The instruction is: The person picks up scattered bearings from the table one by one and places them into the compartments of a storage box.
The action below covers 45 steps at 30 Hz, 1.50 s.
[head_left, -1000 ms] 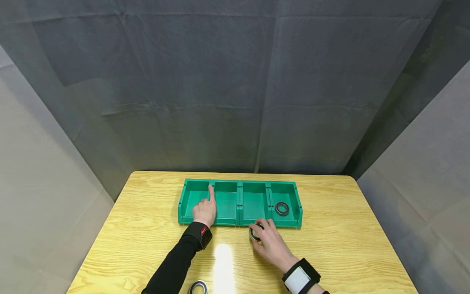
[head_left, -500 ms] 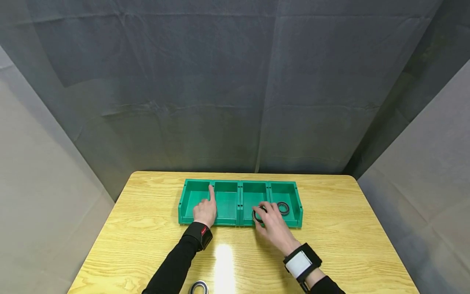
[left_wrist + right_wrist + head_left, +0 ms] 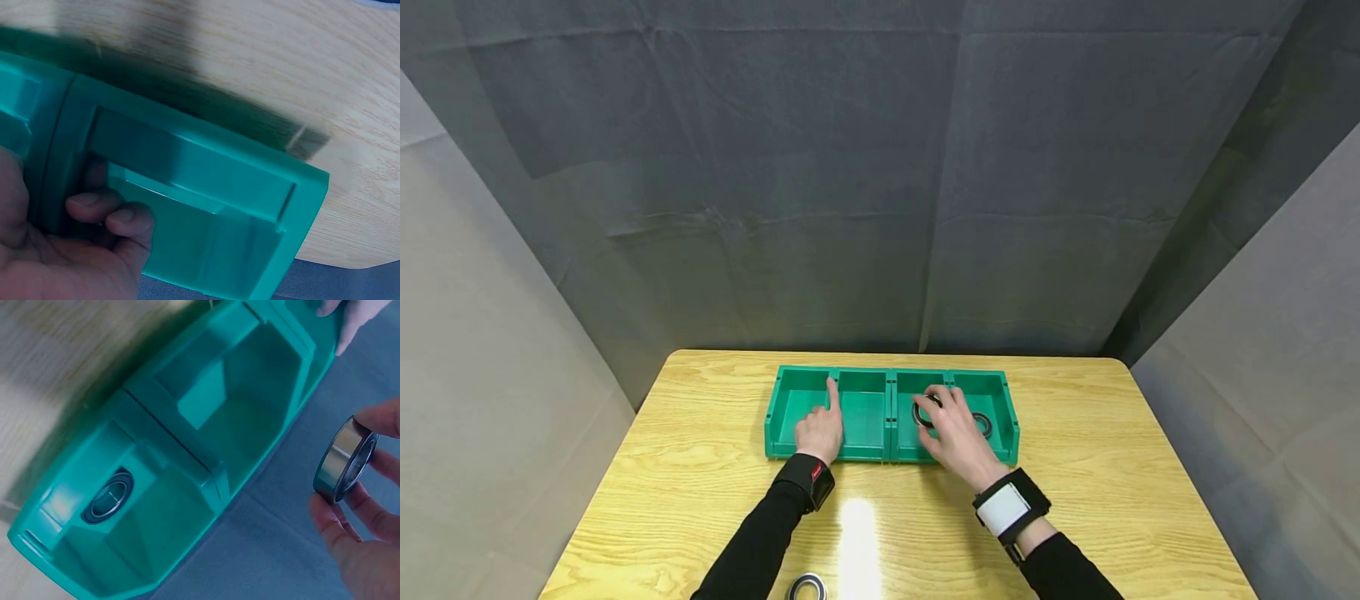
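Bearing (image 3: 340,457) in right hand (image 3: 957,435); wood-grain table (image 3: 1097,467), dark grey cloth (image 3: 775,200) behind.

Table (image 3: 1120,483): yellowish wood top, grain running mostly crosswise, far corners rounded. In the head view its far edge crosses below the middle of the frame; sides spread outward toward the bottom, where the top runs out of frame. Bright streak (image 3: 857,542) of glare at lower centre. Directly on the wood, near the far edge and just right of centre: four green bins (image 3: 865,455), side by side in one row. Also on the wood, one metal ring (image 3: 807,578), flat, at bottom centre, partly cut by the frame, well apart from the bins.
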Available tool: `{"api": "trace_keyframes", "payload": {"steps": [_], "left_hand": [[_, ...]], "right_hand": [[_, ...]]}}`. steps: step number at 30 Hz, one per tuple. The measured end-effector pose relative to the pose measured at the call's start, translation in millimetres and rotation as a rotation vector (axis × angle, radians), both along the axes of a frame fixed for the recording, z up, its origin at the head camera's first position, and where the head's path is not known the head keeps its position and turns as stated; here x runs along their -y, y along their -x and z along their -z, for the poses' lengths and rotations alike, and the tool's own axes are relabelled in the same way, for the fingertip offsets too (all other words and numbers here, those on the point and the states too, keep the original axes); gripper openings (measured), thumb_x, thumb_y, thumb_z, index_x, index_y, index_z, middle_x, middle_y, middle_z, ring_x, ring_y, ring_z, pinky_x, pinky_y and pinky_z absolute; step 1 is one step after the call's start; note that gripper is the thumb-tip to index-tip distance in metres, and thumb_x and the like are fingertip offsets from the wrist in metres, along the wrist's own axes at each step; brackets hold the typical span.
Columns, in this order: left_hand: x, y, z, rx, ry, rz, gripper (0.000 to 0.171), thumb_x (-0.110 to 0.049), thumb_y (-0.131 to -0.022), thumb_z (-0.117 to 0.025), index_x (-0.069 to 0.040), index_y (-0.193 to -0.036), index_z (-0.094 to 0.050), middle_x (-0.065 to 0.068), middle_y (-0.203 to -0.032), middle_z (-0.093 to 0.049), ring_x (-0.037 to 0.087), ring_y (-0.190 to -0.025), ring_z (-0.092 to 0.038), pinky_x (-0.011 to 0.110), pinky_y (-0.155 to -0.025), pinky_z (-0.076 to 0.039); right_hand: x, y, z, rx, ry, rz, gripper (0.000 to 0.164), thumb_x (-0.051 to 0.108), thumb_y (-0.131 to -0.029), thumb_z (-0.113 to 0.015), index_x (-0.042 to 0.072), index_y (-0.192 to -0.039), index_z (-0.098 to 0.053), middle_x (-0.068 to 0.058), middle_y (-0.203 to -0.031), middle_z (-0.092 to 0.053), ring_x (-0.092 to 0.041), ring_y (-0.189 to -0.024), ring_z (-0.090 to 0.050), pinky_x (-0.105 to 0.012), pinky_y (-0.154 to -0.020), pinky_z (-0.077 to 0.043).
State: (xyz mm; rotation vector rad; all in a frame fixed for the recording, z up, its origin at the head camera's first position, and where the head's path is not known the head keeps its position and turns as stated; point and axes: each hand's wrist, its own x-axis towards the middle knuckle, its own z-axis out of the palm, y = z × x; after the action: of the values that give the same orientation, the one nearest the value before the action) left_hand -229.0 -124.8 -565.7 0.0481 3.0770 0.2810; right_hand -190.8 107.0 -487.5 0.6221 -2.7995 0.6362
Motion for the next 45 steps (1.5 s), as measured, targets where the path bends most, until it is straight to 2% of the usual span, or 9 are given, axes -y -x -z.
{"api": "trace_keyframes", "payload": {"steps": [8, 18, 24, 38, 41, 45], "left_hand": [[-1, -0.7, -2.2, 0.000, 0.010, -0.006, 0.071, -0.006, -0.100, -0.052, -0.008, -0.162, -0.016, 0.008, -0.060, -0.044, 0.020, -0.045, -0.042, 0.032, -0.043, -0.030], [-1, -0.7, -2.8, 0.015, 0.010, -0.005, 0.072, -0.005, -0.100, -0.051, -0.009, -0.162, -0.014, 0.007, -0.060, -0.043, 0.020, -0.044, -0.042, 0.031, -0.043, -0.029], [-1, -2.4, -2.5, -0.002, 0.010, 0.000, 0.072, -0.005, -0.100, -0.052, -0.008, -0.162, -0.016, 0.006, -0.059, -0.042, 0.019, -0.044, -0.039, 0.031, -0.042, -0.027], [-1, 0.1, -2.9, 0.010, 0.003, -0.002, 0.073, -0.004, -0.099, -0.052, -0.008, -0.162, -0.015, 0.009, -0.062, -0.045, 0.021, -0.045, -0.043, 0.032, -0.043, -0.030], [0, 0.3, -1.7, 0.002, 0.004, -0.003, 0.073, -0.004, -0.099, -0.052, -0.008, -0.162, -0.016, 0.008, -0.061, -0.044, 0.021, -0.044, -0.042, 0.032, -0.043, -0.029], [0, -0.7, -1.7, -0.004, 0.002, 0.000, 0.072, -0.004, -0.099, -0.052, -0.008, -0.162, -0.017, 0.007, -0.061, -0.043, 0.020, -0.044, -0.041, 0.031, -0.043, -0.028]], "right_hand": [[4, 13.2, -5.7, -0.016, -0.005, 0.001, 0.045, 0.007, -0.086, -0.077, 0.006, -0.130, -0.067, -0.018, -0.127, -0.060, -0.036, -0.112, -0.052, -0.046, -0.086, -0.053], [13, 28.8, -3.7, 0.045, -0.019, 0.026, 0.044, 0.007, -0.088, -0.074, 0.007, -0.131, -0.066, -0.019, -0.129, -0.060, -0.038, -0.114, -0.051, -0.048, -0.088, -0.053], [18, 36.2, 9.1, 0.062, -0.051, 0.039, 0.043, 0.008, -0.087, -0.076, 0.005, -0.129, -0.066, -0.019, -0.126, -0.060, -0.039, -0.112, -0.052, -0.048, -0.087, -0.053], [27, 55.0, 37.4, 0.228, -0.170, 0.076, 0.041, 0.005, -0.086, -0.073, 0.002, -0.127, -0.068, -0.022, -0.123, -0.061, -0.040, -0.107, -0.053, -0.051, -0.086, -0.054], [27, 57.5, 46.5, 0.252, -0.203, 0.090, 0.037, 0.005, -0.086, -0.074, 0.002, -0.123, -0.069, -0.023, -0.119, -0.061, -0.041, -0.106, -0.053, -0.052, -0.086, -0.053], [29, 59.5, 58.9, 0.293, -0.243, 0.109, 0.025, 0.005, -0.086, -0.076, 0.002, -0.111, -0.072, -0.024, -0.114, -0.061, -0.044, -0.107, -0.054, -0.053, -0.084, -0.054]]}}
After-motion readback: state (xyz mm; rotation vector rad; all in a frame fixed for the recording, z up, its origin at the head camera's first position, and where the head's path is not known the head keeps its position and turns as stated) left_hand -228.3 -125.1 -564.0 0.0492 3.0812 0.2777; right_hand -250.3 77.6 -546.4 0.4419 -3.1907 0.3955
